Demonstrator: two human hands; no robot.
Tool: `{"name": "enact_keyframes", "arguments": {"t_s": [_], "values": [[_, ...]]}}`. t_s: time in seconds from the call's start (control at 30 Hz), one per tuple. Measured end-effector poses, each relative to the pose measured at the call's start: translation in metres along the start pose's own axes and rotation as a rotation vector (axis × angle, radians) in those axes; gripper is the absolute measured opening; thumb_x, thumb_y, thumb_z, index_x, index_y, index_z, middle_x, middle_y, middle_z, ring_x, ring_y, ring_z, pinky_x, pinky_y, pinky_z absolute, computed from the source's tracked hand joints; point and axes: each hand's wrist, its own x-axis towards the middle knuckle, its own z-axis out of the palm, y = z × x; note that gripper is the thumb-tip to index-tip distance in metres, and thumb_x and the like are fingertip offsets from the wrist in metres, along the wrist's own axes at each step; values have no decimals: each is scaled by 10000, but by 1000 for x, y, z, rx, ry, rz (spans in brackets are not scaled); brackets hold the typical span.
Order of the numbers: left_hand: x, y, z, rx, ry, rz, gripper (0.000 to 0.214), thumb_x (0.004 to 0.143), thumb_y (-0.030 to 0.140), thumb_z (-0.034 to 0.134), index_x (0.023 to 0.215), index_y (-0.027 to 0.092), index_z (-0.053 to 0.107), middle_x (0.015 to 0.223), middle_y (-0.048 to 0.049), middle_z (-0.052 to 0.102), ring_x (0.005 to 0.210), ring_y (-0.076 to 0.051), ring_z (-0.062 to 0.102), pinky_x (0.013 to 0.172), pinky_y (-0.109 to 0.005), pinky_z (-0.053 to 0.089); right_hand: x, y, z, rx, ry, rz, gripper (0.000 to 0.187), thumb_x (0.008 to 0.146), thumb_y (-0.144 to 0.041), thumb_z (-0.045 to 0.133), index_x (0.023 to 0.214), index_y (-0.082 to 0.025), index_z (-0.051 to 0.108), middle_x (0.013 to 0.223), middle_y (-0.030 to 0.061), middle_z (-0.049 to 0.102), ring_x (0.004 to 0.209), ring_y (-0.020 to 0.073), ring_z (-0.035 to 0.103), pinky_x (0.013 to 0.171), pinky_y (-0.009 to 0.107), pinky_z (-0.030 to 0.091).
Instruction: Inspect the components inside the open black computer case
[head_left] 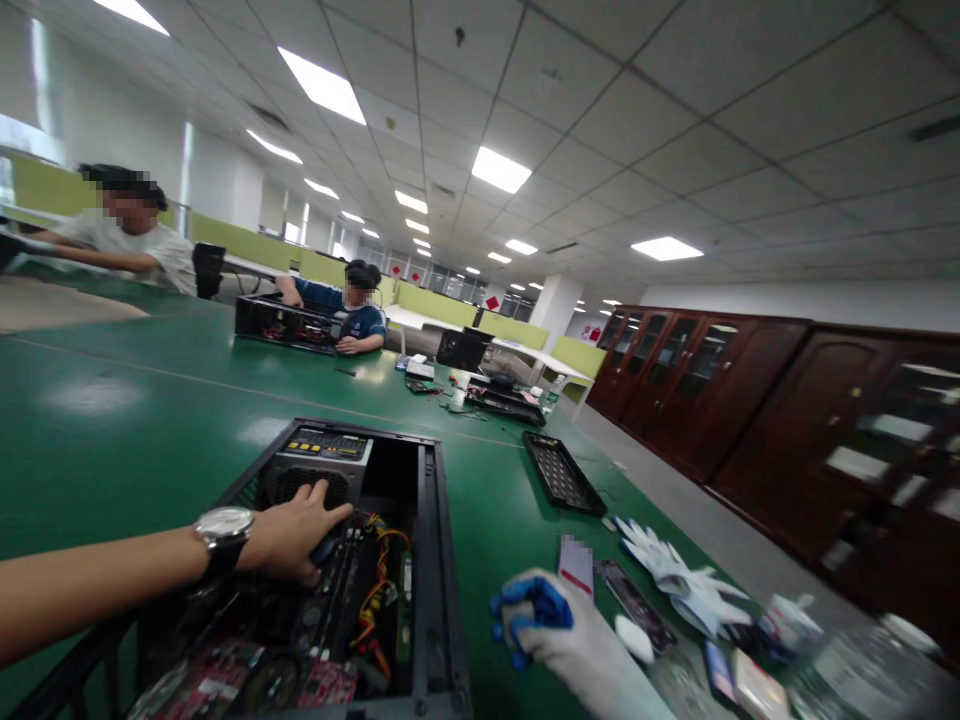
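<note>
Left arm, bare, reached in from the left edge of the frame, nearly level, a round silver-cased wristwatch with a dark strap (225,524) at the wrist. I saw the bare left hand (296,535) back-upward, inside the open black metal computer case (444,560) at lower centre. Fingers fanned well apart, pointing right and slightly upward; thumb angled down. Nothing showed in its grasp; the underside was hidden from me. Fingertips lay near the boxy power supply with a yellow-marked label (326,445). Just right of the hand: a bundle of yellow, red and black cables (375,585). Red printed circuit board (217,675) below it, bottom of the frame.

Right hand, in a white knit glove with blue-coated fingers (553,632), came up from the bottom edge, right of the case, above the glossy green tabletop (487,470). Fingers loosely curled; I could not tell whether they held anything.
</note>
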Motion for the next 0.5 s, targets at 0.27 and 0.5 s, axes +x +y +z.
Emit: {"name": "enact_keyframes", "arguments": {"t_s": [0.27, 0.5], "values": [[3, 4, 3, -16, 4, 8, 1097, 550, 197, 786, 1552, 183, 340, 1536, -306, 366, 1388, -497, 404, 1115, -545, 394, 28, -76, 26, 165, -76, -46, 418, 590, -160, 704, 1000, -157, 626, 904, 67, 750, 795, 206, 715, 574, 244, 492], [-26, 0, -15, 16, 220, 137, 1052, 517, 138, 857, 1480, 281, 459, 1527, -222, 417, 1395, -467, 405, 1050, -563, 477, 81, -106, 65, -781, -242, -400, 149, 792, -173, 657, 935, -198, 692, 850, -10, 716, 774, 144, 632, 706, 237, 476]]}}
